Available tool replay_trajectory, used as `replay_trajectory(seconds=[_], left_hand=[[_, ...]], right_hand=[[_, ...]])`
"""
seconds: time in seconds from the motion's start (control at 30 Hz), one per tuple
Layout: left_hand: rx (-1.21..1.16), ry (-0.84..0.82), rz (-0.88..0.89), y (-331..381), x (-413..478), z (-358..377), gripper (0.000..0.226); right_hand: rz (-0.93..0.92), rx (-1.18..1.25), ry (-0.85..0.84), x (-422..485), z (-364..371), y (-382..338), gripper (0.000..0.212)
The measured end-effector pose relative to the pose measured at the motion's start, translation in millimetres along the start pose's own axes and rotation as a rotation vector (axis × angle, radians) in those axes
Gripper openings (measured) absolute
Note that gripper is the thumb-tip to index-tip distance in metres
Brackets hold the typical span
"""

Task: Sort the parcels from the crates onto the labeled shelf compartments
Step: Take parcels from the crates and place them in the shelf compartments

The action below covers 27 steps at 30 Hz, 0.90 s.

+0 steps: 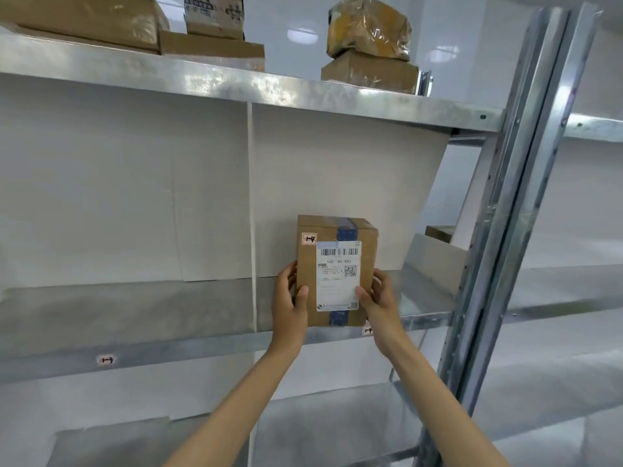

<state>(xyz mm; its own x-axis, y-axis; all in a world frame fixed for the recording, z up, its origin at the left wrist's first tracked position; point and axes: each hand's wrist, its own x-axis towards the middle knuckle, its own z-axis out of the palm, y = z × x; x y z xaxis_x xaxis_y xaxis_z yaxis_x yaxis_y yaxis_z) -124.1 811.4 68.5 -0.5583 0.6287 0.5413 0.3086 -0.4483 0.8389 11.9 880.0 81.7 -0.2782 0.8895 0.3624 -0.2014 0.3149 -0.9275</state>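
The parcel [337, 271] is a brown box with a white label, and you hold it up straight between both hands. Your left grip [290, 298] is clamped on its left side, with the thumb on the front. Your right grip [377, 298] is clamped on its right side, with the thumb on the label.

The box is at the front edge of the middle shelf [202, 348], in the compartment right of the white divider [251, 214]. I cannot tell if it sits on the shelf yet.

A small tag [367, 330] peeks out just under the box. It is partly hidden.

More parcels [369, 45] lie on the top shelf, so some sorting looks done. This one looks almost placed: slide it in and let go. No crates show, so I cannot tell how many are left.
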Motion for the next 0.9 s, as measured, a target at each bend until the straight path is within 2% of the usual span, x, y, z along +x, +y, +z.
replay_trajectory(seconds=[0.07,0.2,0.33,0.5,0.73,0.9], left_hand=[[0.044,0.008,0.045,-9,2,3,0.042],[0.117,0.038,0.121,-22,11,7,0.032],[0.133,0.106,0.134,-27,15,12,0.03],[0.101,0.174,0.059,-29,26,12,0.031],[0.2,0.216,0.074,-28,31,12,0.029],[0.336,0.263,0.062,-29,38,13,0.032]], right_hand=[[-0.03,-0.001,-0.004,6,-3,8,0.033],[-0.045,-0.026,-0.013,17,-5,17,0.033],[-0.06,-0.022,-0.048,29,-5,25,0.035],[-0.108,-0.066,-0.07,43,5,36,0.033],[-0.18,-0.12,-0.169,58,14,39,0.024],[-0.099,-0.16,-0.277,67,16,28,0.022]])
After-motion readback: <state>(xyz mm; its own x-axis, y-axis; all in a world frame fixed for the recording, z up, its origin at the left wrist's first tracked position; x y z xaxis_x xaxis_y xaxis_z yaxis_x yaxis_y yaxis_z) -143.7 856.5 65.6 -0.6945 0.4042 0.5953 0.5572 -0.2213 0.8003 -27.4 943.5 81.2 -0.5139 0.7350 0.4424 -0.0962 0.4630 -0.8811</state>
